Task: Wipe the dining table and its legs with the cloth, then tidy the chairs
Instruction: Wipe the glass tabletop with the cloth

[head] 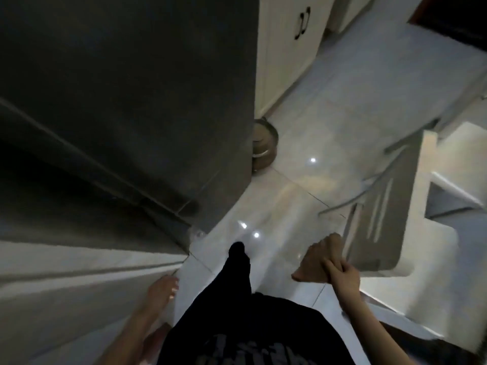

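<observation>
My right hand point(342, 276) grips a brown cloth point(317, 259), which hangs bunched just left of a chair. The chair's grey slatted back point(382, 219) almost touches the cloth, and its white seat point(434, 248) lies to the right. A white surface point(463, 154) at the far right edge may be the dining table; blur keeps me from telling. My left hand point(162, 291) hangs at my side at the lower left, fingers straight, holding nothing.
A tall dark grey fridge point(131, 101) fills the left. A round brown object point(264, 140) sits on the floor by its corner. White cabinets point(290, 48) stand at the back. Glossy pale floor tiles point(303, 167) run between fridge and chair. My dark-trousered leg point(237, 262) steps forward.
</observation>
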